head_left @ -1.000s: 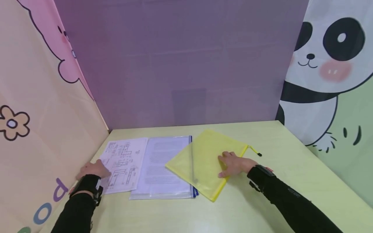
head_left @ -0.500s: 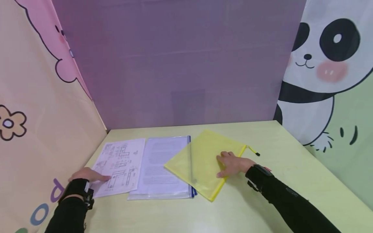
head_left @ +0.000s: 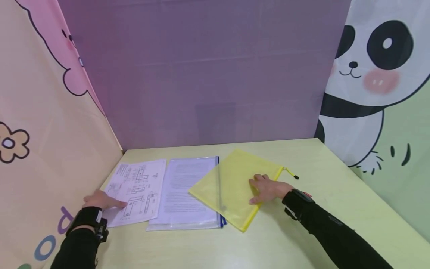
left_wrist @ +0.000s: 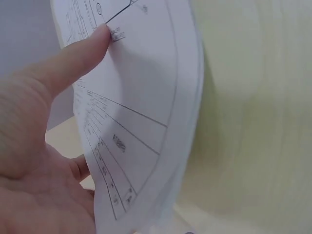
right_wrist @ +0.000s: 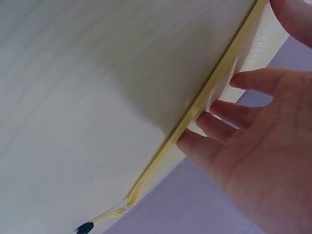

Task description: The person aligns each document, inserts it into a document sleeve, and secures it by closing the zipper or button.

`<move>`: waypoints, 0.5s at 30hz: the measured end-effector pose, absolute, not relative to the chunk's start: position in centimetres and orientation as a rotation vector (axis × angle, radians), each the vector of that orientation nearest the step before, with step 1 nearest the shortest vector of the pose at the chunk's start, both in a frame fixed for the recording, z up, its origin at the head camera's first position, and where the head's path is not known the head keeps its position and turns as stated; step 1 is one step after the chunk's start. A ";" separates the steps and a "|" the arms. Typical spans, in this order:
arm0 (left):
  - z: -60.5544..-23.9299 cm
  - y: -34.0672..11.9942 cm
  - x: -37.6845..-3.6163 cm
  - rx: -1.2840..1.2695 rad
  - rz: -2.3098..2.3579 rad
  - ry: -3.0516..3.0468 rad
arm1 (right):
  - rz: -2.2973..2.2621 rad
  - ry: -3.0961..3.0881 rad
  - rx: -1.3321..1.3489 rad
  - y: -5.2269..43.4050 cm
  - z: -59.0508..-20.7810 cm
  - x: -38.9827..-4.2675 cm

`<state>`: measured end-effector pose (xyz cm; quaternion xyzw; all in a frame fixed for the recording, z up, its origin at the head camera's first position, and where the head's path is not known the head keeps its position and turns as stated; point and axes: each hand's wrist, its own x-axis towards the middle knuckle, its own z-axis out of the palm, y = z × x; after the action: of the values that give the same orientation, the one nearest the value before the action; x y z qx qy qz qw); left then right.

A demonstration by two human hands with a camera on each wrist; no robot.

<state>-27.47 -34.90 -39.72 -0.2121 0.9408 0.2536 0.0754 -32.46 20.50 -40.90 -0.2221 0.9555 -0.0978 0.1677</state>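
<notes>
My left hand [head_left: 101, 200] holds the left edge of a printed sheet of drawings [head_left: 142, 177]. In the left wrist view its thumb [left_wrist: 83, 56] lies on the printed face, with other fingers partly hidden behind the paper [left_wrist: 141, 92]. The sheet overlaps a clear zip folder [head_left: 191, 190] with a page of text inside and a blue edge. A translucent yellow zip pouch [head_left: 235, 175] lies at an angle across that folder's right side. My right hand [head_left: 267, 188] rests on the pouch with its fingers spread, near the yellow zip edge [right_wrist: 195, 107].
The pouch's dark-tipped zip pull [head_left: 295, 176] sticks out to the right. A purple panel [head_left: 215, 74] rises behind the pale wooden table [head_left: 188, 250]. Cartoon-printed panels [head_left: 40, 112] stand at the left and right sides.
My left hand has shifted left and a little down along the sheet's edge, and the sheet's left part now shows more. The right hand stays on the yellow pouch.
</notes>
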 end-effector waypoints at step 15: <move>-37.2 -35.5 -27.8 -0.470 0.709 2.920 | -0.290 2.713 -0.653 20.4 -40.8 -32.4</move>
<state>-27.85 -35.54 -37.19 -0.1544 0.9588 0.2330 0.0503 -32.45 20.44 -40.84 -0.2294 0.9535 -0.1018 0.1671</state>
